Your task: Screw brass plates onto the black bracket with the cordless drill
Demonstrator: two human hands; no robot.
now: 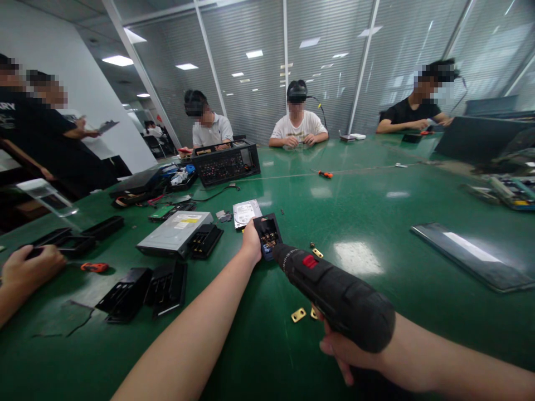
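Observation:
My left hand (251, 243) is closed around the edge of a small black plastic case (264, 225), tilted above the green table. Inside the case are several brass-coloured parts (271, 243) and a bit of blue. My right hand (355, 352) grips a black cordless drill (334, 287) with a red switch. Its chuck points into the lower right of the case; the bit's tip is hidden. Below the drill lies a brass plate (298, 315) with two holes, beside another one partly covered. A further brass plate (318, 253) rests to the right of the chuck.
Left of my arm are a silver optical drive (173, 233), black plastic housings (167, 287) and an orange-handled tool (95, 268). A hard drive (242, 210) lies behind the case. Another person's hand (35, 267) is at far left. A dark flat panel (468, 253) lies right.

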